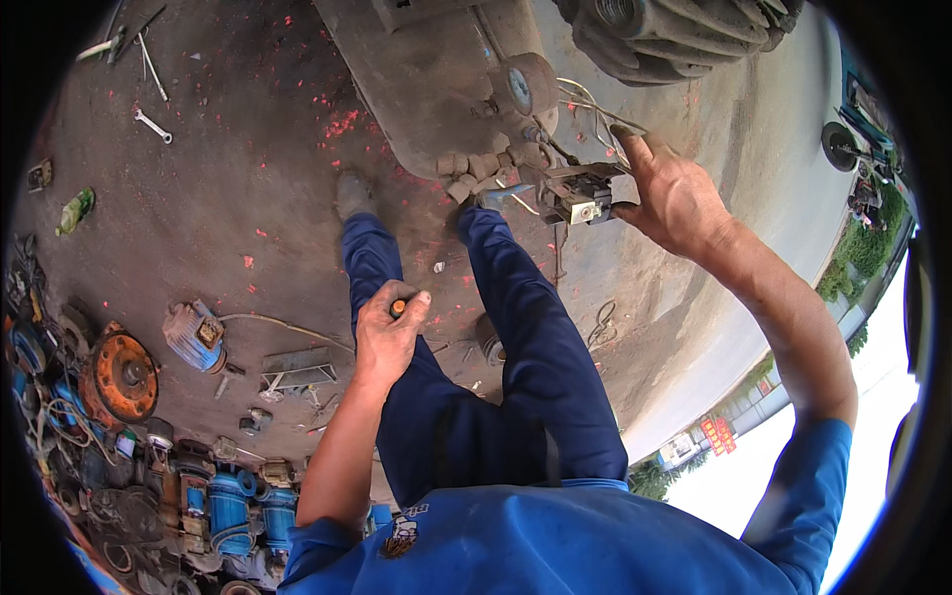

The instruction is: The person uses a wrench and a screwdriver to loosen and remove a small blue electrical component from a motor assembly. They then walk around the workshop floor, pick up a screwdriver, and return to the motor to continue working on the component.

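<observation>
Concrete floor (248, 149), oil-dark and flecked with red scraps, outdoors beside a road.

Small metal switch box (580, 196), squarish with pale wires running off it, hangs at the side of a large grimy tank (416, 79), just below a round gauge (520, 87). A cluster of brass-coloured fittings (476, 169) sits to its left, touching the tank's lower edge.

Right hand (674, 193): fingers spread, index stretched up past the wires, thumb and lower fingers cupping the right face of the box. Steadying it rather than clamping it, by my reading.

Left hand (389, 332): closed in a fist round a tool with an orange-tipped handle (398, 307), probably a screwdriver; the shaft is hidden. It hangs over the left thigh, well apart from the box.

Judgement: to work on the box cleanly, keep it braced square with the right hand and keep the wires clear of the fingers.

Further out: wrench (154, 125) on the floor at upper left; blue electric motor (195, 335) with cable, orange flanged wheel (121, 377) and blue pumps (233, 506) crowd the lower left.
</observation>
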Action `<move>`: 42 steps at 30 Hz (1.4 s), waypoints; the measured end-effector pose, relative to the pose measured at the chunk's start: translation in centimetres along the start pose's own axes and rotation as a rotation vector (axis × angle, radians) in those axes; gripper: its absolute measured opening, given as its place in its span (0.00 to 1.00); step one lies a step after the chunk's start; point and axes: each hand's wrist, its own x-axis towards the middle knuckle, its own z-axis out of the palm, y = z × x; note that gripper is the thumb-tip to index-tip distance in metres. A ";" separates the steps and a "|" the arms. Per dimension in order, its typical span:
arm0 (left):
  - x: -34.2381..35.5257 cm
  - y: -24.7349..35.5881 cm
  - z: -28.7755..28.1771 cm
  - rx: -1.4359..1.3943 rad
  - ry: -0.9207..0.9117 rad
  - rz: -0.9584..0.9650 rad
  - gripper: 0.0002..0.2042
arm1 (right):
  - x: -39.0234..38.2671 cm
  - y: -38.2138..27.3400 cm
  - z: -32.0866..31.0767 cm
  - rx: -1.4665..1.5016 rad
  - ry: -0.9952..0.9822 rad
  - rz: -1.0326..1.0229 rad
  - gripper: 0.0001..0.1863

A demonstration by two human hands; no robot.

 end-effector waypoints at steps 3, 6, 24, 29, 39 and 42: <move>-0.2 -0.7 -2.6 -0.085 -0.013 -0.006 0.10 | 1.2 0.7 -2.4 -0.015 -0.334 0.125 0.21; -1.0 -1.0 -4.9 -0.191 -0.003 0.014 0.10 | 2.3 1.1 -6.1 0.361 -0.528 0.390 0.17; -3.2 -2.3 -18.4 -0.450 0.052 0.105 0.09 | -13.6 -14.1 13.8 0.771 -0.536 0.998 0.14; -2.8 -2.5 -18.3 -0.473 0.048 0.104 0.08 | -17.1 -3.9 11.8 0.826 -0.247 1.024 0.14; -5.3 -1.3 -12.2 -0.276 0.049 0.113 0.09 | -11.5 -9.1 14.4 1.068 -0.066 0.656 0.44; -5.2 -0.8 -10.4 -0.256 0.052 0.083 0.08 | -6.0 -12.4 7.6 1.947 0.121 0.723 0.51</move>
